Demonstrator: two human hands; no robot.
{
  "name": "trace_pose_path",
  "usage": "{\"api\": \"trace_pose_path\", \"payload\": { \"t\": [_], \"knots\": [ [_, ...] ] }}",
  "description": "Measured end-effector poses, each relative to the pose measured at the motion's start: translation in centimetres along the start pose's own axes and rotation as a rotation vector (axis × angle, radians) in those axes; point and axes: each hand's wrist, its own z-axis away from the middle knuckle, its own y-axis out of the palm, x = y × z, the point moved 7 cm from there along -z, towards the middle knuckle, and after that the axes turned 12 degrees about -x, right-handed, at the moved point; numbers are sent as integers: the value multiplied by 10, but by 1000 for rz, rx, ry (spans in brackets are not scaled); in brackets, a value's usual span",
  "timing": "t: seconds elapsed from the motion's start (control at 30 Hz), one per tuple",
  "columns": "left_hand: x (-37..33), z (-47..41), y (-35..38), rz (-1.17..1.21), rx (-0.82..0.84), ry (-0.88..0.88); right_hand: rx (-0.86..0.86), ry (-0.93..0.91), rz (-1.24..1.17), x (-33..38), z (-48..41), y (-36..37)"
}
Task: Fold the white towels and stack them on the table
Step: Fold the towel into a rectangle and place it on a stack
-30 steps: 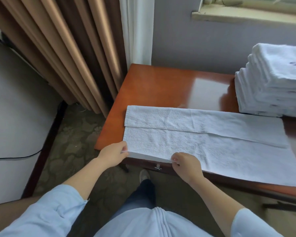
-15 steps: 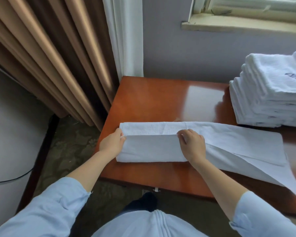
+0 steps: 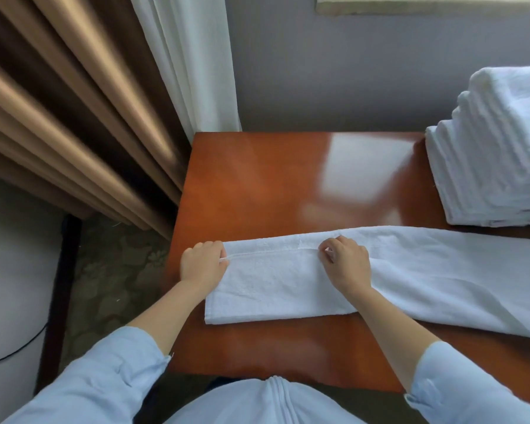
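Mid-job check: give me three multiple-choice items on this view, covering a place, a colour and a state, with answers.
1. Where is the stack of folded towels?
A. At the far right of the table
B. On the floor
C. On the window sill

2. What colour is the table top?
A. Black
B. Reddish-brown
C. White

3. What are the left hand and right hand doing?
A. Hanging idle
B. Lifting the stack
C. Gripping the towel being folded

Answers:
1 A, it stands by the wall at the right.
2 B, glossy wood shows around the towel.
3 C, both pinch its far edge.
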Motion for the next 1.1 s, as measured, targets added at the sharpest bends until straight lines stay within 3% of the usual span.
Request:
{"api": "trace_pose_path", "payload": {
  "t": [0.17,0.33,0.5,0.7,1.1],
  "knots": [
    [-26,-14,-1,1,-52,165,47,-11,-31,-1,-1,4],
    [-89,-11,3,241,28,304,12,-34,-49,-15,12,-21],
    [-176,4,-2,386,93,451,-87,49,-29,-68,34,-68],
    [-277,30,-9,420,128,600,-67,125,22,-144,63,-111],
    [-420,70,10,267,147,589,75,113,140,-278,81,-155]
  ]
}}
